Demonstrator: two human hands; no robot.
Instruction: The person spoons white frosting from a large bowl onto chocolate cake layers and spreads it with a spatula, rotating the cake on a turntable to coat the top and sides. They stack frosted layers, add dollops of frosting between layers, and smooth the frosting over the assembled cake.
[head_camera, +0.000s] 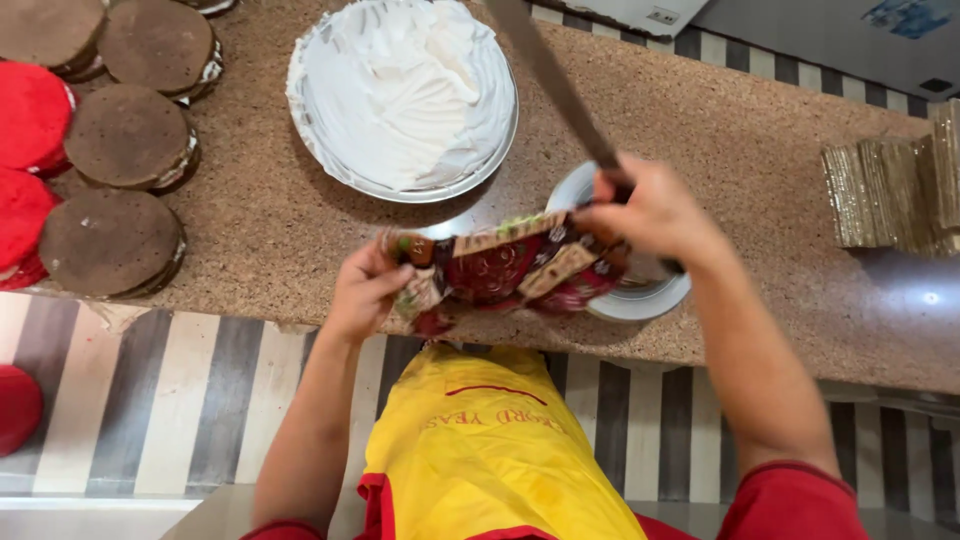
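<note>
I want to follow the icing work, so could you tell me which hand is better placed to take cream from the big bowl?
The right hand: it already grips the long knife, whose blade lies beside the bowl of white cream. The left hand only holds the patterned cloth.

Our cloth (505, 270) and right hand (655, 215) hide much of the small plate (630, 298); the knife (545, 70) tip runs past the top edge.

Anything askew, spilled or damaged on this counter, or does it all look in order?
Nothing stands out. The left hand and right hand hold a patterned cloth around a long knife, above a small white bowl. The cream bowl sits level; the brown cake rounds lie in neat stacks.
</note>
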